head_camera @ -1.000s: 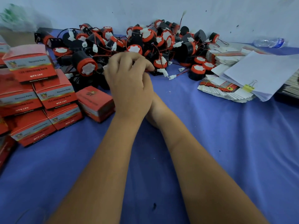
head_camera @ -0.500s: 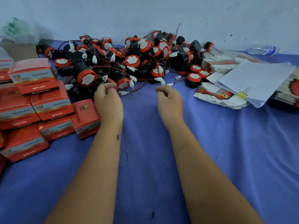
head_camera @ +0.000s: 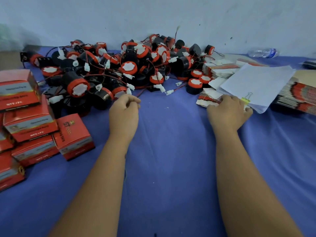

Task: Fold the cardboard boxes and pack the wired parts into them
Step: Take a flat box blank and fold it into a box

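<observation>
Folded boxes [head_camera: 30, 122]: red cartons stacked and leaning at the far left edge of the blue cloth [head_camera: 171, 168], one red box [head_camera: 74, 135] standing nearest the middle, just left of the left forearm
Wired parts [head_camera: 130, 67]: a tangled heap of black cylinders with orange-red rims, white faces, red and black leads and white plugs, lying along the far side against the pale wall, from left of centre to right of centre
Left hand [head_camera: 124, 113]: near edge of the heap, fingers loosely curled under, thumb against the forefinger; whether it has hold of a thin lead cannot be told
Right hand [head_camera: 228, 112]: well apart from the left, fingers bent down onto the near flat box blanks [head_camera: 207, 100]; whether it grips one cannot be told
Paper sheets [head_camera: 256, 84]: white bundle with a yellow binder clip [head_camera: 246, 100], touching the right hand's far side
Flat stack [head_camera: 297, 94]: more unfolded cartons at the right edge
Bottle [head_camera: 263, 52]: clear plastic, lying far right by the wall
</observation>
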Tool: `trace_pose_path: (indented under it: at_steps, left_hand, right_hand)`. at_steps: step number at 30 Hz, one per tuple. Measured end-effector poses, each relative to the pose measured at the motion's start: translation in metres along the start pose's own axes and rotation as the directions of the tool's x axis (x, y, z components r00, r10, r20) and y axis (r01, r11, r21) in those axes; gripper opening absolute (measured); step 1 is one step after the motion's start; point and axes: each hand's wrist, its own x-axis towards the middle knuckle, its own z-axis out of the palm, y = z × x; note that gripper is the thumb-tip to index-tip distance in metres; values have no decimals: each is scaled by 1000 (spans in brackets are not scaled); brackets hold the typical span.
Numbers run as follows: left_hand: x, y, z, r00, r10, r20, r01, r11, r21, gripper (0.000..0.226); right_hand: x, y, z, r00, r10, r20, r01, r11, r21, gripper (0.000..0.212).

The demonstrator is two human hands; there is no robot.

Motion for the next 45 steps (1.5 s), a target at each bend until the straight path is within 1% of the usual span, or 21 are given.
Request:
trace_pose_path:
  at_steps: [5,8,10,11,13,14,15,16,18,19,21,24,26,29,31,34,37,39,41,43,45]
  left_hand:
    - [-3,2,2,996,-9,94,1,997,82,29]
    - [-5,3,3,994,0,110,-11,995,99,28]
    - [-6,5,2,992,2,130,-6,999,34,28]
    - [-5,6,2,988,-10,156,14,999,-30,27]
    - [-4,9,3,963,-63,262,113,977,-180,21]
    - [-3,9,4,940,-91,328,182,948,-260,23]
    - [-2,9,5,919,-114,377,260,896,-361,29]
    - [0,10,4,907,-136,399,330,819,-470,35]
    - [5,8,-2,917,-166,362,367,707,-605,39]
    - [8,7,-6,927,-185,325,357,696,-623,37]
    - [12,5,-11,948,-198,250,313,723,-615,30]
    - [10,5,-9,978,-160,134,208,798,-565,33]
    - [8,5,-8,986,-148,81,168,815,-555,37]
    - [12,3,-13,984,-178,5,147,796,-587,38]
    - [14,3,-19,979,-205,-14,156,786,-599,39]
    - [14,4,-26,983,-183,31,154,716,-681,33]
    - [13,8,-31,984,-159,78,165,657,-735,26]
    - [12,8,-28,992,-78,100,126,718,-684,31]
    - [9,5,-22,989,73,127,6,847,-532,49]
    - [6,3,-18,970,192,151,-127,924,-360,69]
    - [6,2,-18,958,247,146,-201,941,-273,70]
  right_hand:
    - [-6,-3,-5,995,-99,-24,99,995,-3,52]
    - [-15,-21,-8,958,-254,-130,262,964,52,46]
    - [-29,-40,-9,871,-413,-266,452,886,104,38]
    - [-37,-50,-9,800,-486,-352,556,820,133,34]
    - [-57,-70,-10,609,-588,-533,746,653,133,28]
    - [-68,-81,-10,532,-624,-572,811,571,130,27]
    - [-79,-91,-9,490,-657,-573,853,496,162,26]
    - [-90,-101,-8,485,-686,-543,872,428,240,27]
    - [-110,-112,-7,528,-749,-401,822,330,464,42]
    - [-117,-114,-6,538,-784,-311,770,306,560,52]
    - [-119,-112,-2,539,-822,-182,695,312,648,63]
    - [-114,-107,1,551,-818,-168,721,364,589,67]
    - [-110,-105,3,626,-764,-155,697,460,549,68]
    - [-100,-100,7,757,-653,36,527,642,557,67]
    - [-96,-98,9,754,-648,105,438,616,655,61]
    - [-99,-96,8,709,-703,63,411,484,773,47]
    - [-98,-93,9,726,-682,90,353,481,803,29]
    - [-94,-91,11,783,-612,113,293,522,801,27]
    - [-90,-90,12,836,-539,103,241,530,813,26]
    - [-89,-87,11,847,-527,66,266,528,806,24]
    - [-91,-85,9,836,-549,11,325,511,795,23]
